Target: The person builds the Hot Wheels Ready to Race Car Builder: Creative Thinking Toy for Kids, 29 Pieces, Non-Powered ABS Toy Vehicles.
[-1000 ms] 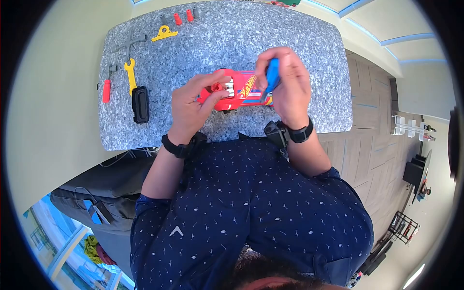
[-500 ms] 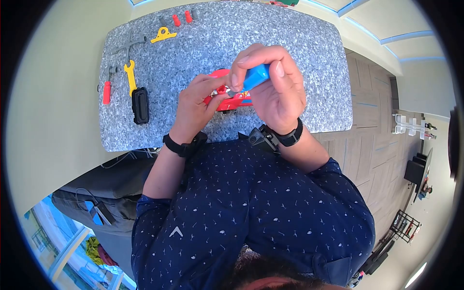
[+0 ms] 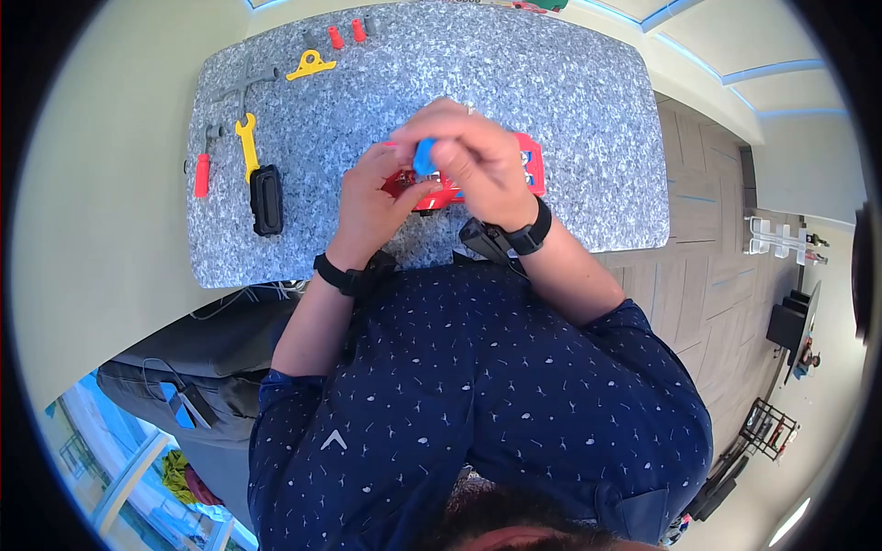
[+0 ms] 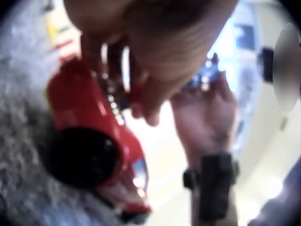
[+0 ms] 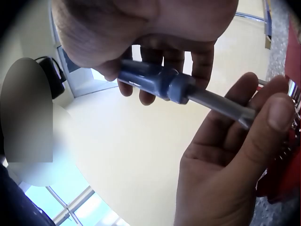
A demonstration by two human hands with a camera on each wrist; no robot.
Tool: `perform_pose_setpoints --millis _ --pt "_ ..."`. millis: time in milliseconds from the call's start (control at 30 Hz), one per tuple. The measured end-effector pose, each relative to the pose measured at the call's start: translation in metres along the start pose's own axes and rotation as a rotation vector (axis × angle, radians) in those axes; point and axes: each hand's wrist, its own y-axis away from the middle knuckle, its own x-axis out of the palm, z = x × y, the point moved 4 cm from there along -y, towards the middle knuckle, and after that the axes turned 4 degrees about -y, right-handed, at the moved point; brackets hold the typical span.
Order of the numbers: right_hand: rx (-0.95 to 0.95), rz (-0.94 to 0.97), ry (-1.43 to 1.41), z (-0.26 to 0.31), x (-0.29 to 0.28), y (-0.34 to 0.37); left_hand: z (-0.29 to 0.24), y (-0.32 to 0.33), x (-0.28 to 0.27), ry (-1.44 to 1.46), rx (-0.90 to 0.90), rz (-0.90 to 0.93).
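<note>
A red toy car point(image 3: 537, 180) lies on the table, partly covered by both hands. At its left end the left hand point(image 3: 369, 200) pinches a small red piece point(image 4: 136, 94) between thumb and fingers, just above the silver engine part. The right hand point(image 3: 487, 173) grips the blue handle point(image 3: 424, 158) of a toy screwdriver above the car. In the right wrist view the grey shaft point(image 5: 218, 104) slants towards the left thumb and fingers; whether its tip touches the red piece cannot be told.
On the table's left side lie a black tray-like part point(image 3: 267, 200), a yellow wrench point(image 3: 246, 147), a red-handled tool point(image 3: 202, 175) and a grey cross-shaped tool point(image 3: 244, 84). Farther back are a yellow part point(image 3: 310, 64) and small red pieces point(image 3: 336, 38).
The right hand has moved left with the blue screwdriver, from over the car's middle to beside the left hand. The left hand has stayed at the car's left end.
</note>
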Motion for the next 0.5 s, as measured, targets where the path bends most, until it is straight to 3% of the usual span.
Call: perform_pose_setpoints --millis 67,200,333,433,500 --pt "-0.079 0.096 0.18 0.013 0.008 -0.003 0.006 0.002 0.002 0.025 -0.008 -0.007" --pt "-0.088 0.096 0.337 0.015 0.015 -0.003 0.002 0.004 0.001 0.064 -0.043 -0.009" --pt "-0.083 0.028 0.301 0.02 0.017 -0.007 0.007 0.009 0.001 0.211 -0.042 -0.057" --pt "-0.008 0.087 0.242 0.016 0.003 -0.003 0.017 0.005 -0.003 0.036 0.029 0.059" --pt "0.02 0.151 0.275 0.017 -0.007 -0.001 0.011 0.003 -0.006 0.045 0.053 0.034"
